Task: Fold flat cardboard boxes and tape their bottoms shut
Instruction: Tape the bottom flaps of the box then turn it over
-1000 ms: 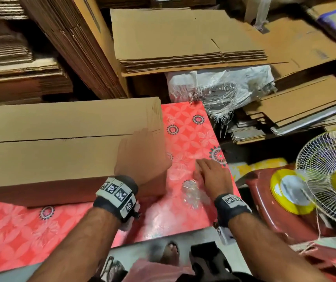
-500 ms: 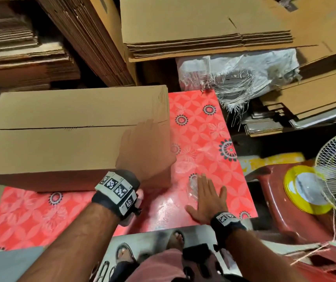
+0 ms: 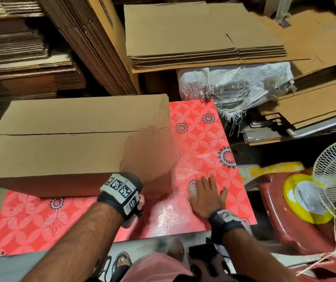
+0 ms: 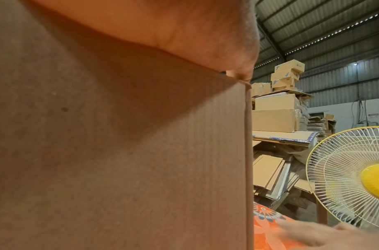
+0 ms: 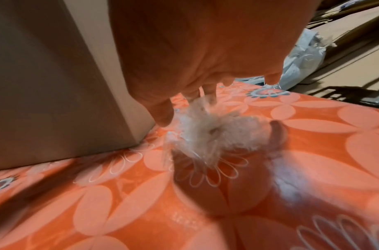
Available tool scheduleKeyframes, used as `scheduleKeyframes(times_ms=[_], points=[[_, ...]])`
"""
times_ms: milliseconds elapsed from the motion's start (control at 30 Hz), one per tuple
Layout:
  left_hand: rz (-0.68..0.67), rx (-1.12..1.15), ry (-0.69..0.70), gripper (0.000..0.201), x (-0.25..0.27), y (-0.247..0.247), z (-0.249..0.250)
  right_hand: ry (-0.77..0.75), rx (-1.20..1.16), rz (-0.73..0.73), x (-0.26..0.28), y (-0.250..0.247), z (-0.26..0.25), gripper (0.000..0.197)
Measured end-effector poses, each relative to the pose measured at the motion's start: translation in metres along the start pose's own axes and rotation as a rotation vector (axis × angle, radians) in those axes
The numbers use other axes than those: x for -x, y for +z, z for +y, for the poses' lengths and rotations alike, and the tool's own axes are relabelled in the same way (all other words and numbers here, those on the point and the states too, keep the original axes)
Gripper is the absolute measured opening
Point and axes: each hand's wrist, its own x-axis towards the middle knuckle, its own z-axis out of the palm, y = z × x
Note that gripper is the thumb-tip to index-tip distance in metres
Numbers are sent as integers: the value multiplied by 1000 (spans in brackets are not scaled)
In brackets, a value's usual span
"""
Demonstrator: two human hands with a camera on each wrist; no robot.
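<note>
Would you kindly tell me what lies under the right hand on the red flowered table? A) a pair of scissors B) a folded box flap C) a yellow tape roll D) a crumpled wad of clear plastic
D: the right hand lies flat on the table with a crumpled clear plastic wad at its fingers; the yellow tape roll sits apart on a red stool.

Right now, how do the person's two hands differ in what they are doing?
The left hand lies flat on the cardboard box at its right end; the right hand lies on the red patterned table, over a crumpled clear plastic scrap. Both show straight fingers and wear wrist bands.
</note>
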Motion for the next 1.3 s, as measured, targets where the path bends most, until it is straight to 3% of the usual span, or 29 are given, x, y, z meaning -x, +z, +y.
scheduleKeyframes(times_ms=[133,333,533,600,733,900,1000,1100,1167,1300], points=[[0,0,5,113,0,-1,0,-6,-1,66,2,-19,-9,71],[0,33,11,116,-1,1,-3,-98,-233,212,2,-66,-23,79],[-120,408,73,126,-10,-19,-36,-332,-524,561,12,-140,-69,71],[-187,386,91,129,-6,-32,-59,-411,-580,619,19,-164,-93,66],[-313,239,56,137,11,-48,-118,-555,-356,500,28,-188,-145,72],[-378,129,-103,155,33,-70,-193,-625,-72,391,17,-180,-203,71],[-411,144,-153,170,44,-80,-228,-574,-8,324,7,-175,-228,73],[-432,164,-172,172,48,-82,-249,-479,45,282,1,-172,-240,72],[-396,146,-143,164,47,-82,-252,-449,52,304,2,-173,-243,68],[-166,-48,-52,156,44,-85,-247,-395,34,437,13,-194,-252,59]])
